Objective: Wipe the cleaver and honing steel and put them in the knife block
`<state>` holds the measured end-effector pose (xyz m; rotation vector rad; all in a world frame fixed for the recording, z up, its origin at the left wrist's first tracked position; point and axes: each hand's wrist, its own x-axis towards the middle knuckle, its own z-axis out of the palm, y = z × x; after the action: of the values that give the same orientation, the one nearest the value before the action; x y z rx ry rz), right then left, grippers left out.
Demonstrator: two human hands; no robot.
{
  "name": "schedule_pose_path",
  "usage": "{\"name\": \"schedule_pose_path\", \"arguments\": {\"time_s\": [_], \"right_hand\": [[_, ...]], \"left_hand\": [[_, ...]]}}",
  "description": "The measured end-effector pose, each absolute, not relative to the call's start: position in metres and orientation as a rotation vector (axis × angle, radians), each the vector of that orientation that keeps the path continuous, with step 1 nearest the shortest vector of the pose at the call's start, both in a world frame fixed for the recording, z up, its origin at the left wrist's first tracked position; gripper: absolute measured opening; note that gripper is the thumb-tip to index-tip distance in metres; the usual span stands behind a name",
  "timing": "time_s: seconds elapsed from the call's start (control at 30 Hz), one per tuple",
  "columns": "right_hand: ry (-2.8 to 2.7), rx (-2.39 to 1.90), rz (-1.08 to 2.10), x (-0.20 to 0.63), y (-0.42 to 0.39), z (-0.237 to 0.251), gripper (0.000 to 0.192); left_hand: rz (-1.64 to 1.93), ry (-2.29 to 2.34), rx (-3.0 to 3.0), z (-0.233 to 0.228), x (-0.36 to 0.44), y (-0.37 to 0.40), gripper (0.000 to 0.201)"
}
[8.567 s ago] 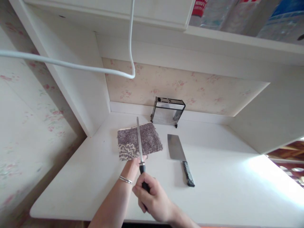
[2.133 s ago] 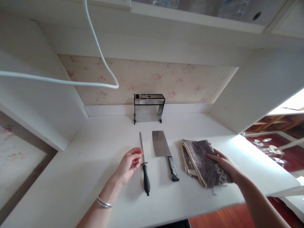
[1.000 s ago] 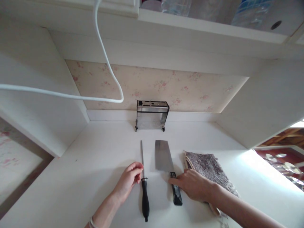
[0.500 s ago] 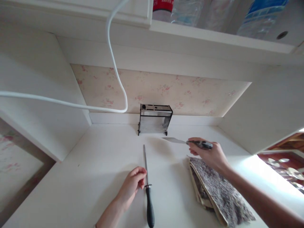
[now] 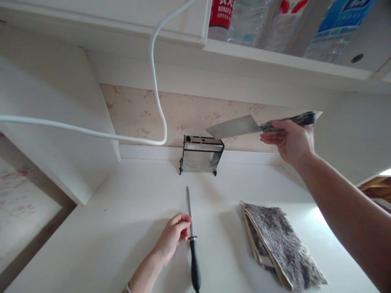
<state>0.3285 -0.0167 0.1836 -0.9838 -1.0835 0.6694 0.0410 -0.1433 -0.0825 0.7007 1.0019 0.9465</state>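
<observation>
Cleaver (image 5: 244,125), long axis crosswise, blade (image 5: 233,127) leftward, handle (image 5: 306,118) clamped in right hand's grip (image 5: 295,142).

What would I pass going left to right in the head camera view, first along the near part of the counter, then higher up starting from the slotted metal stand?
Near part: left hand → honing rod → folded cloth. Higher up: slotted metal stand → cleaver blade → right hand.
</observation>
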Motion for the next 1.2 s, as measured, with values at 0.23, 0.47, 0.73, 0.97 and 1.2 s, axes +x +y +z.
{"name": "schedule_pose_path", "arguments": {"time_s": [0.23,0.47,0.73,0.97,1.2], "right_hand": [[-1.094,-1.104,0.786,0.322,0.020,0.185,0.015],[-1.113,-1.142,0.766,0.327,0.035,0.183,0.016],[-1.166,-1.219,0.734,0.342,0.054,0.188,0.013],[-1.192,-1.305,0.598,0.327,0.071,0.191,0.016],[-1.156,-1.393,0.547,0.313,0.093,0.169,0.011]], "left_hand": [[0.934,0.994,0.702,-0.083,0.041,-0.141,0.016],[0.917,0.995,0.713,-0.085,0.041,-0.140,0.015],[0.923,0.982,0.704,-0.086,0.040,-0.139,0.017],[0.935,1.007,0.684,-0.081,0.040,-0.139,0.016],[0.940,0.996,0.680,-0.080,0.040,-0.138,0.017]]}}
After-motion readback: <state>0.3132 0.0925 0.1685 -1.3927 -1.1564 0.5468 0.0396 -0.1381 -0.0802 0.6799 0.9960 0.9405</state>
